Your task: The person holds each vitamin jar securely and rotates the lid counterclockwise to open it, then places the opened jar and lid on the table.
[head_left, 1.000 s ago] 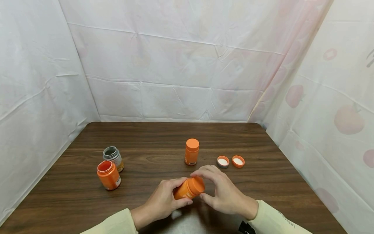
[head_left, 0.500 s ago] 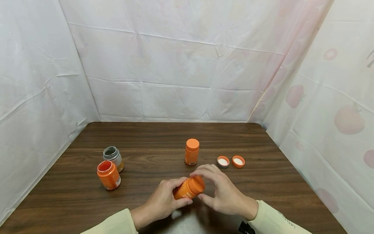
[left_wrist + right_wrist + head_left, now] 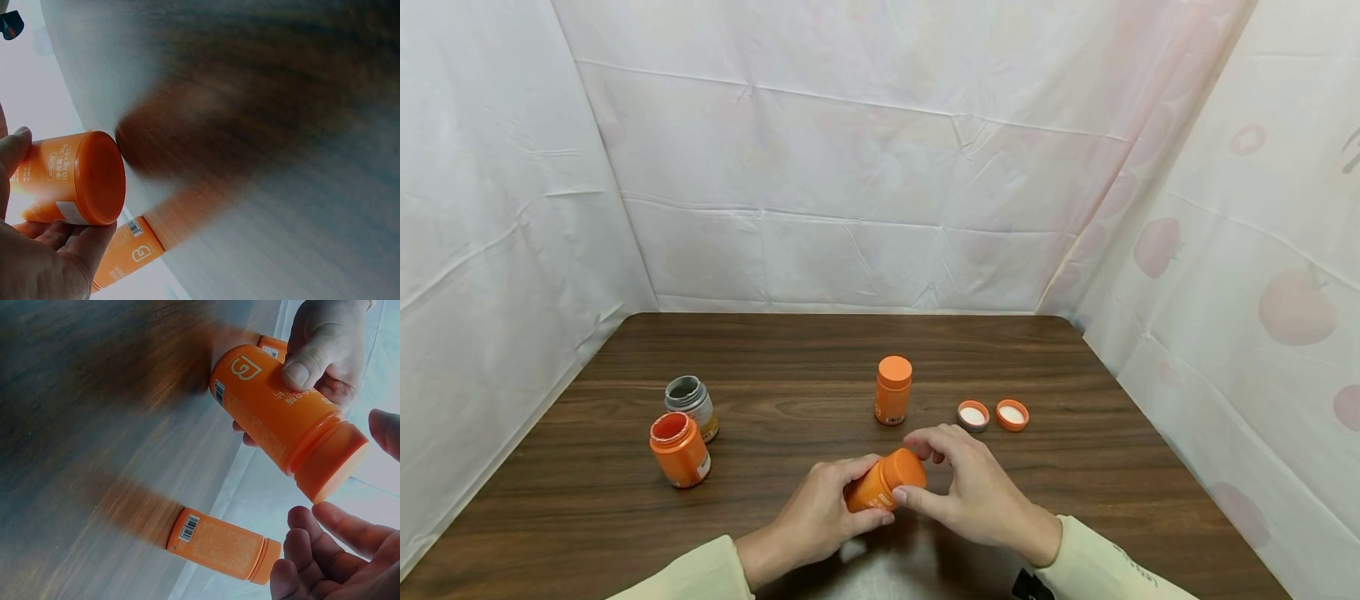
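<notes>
My left hand [image 3: 826,510] grips an orange pill bottle [image 3: 874,492] round its body, tilted with its orange cap [image 3: 903,469] toward the right. In the left wrist view the bottle's round base [image 3: 101,178] faces the camera, close over the table. My right hand [image 3: 973,492] is spread about the cap: in the right wrist view the thumb [image 3: 386,432] stands apart from it, and the index fingertip [image 3: 325,509] is right at its edge. The cap sits on the bottle's neck. A second capped orange bottle [image 3: 892,392] stands upright just beyond the hands.
An open orange jar [image 3: 680,454] and an open grey jar [image 3: 698,408] stand uncapped at the left. Two upturned lids, a grey-sided one [image 3: 973,415] and an orange one [image 3: 1012,414], lie right of the standing bottle. White sheets [image 3: 850,167] rise round the wooden table [image 3: 790,358].
My right hand's fingers have shifted round the cap and loosened from it, the thumb moving up and left along its near side. My left hand and the bottle have stayed in place.
</notes>
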Available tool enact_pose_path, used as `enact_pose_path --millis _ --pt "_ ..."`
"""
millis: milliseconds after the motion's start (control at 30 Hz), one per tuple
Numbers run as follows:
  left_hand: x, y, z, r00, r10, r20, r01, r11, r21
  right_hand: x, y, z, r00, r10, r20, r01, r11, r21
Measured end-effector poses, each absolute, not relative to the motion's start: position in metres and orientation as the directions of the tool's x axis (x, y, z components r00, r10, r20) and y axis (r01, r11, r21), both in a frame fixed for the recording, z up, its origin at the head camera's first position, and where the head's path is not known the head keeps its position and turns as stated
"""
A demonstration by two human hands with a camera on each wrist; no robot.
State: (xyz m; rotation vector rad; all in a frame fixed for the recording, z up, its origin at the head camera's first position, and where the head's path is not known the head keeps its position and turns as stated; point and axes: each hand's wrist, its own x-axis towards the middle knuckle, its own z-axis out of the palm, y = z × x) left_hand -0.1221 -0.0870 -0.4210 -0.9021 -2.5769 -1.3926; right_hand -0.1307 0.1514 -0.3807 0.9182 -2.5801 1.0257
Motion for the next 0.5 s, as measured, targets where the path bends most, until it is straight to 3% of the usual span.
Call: enact_pose_path --millis 500 --pt "-0.1226 -0.0866 -0.421 -0.825 0.463 0.324 0.524 0.414 0.744 -0.131 0.1514 -0.3808 -0.787 -0.476 0.393 -0.616 0.57 -0.544"
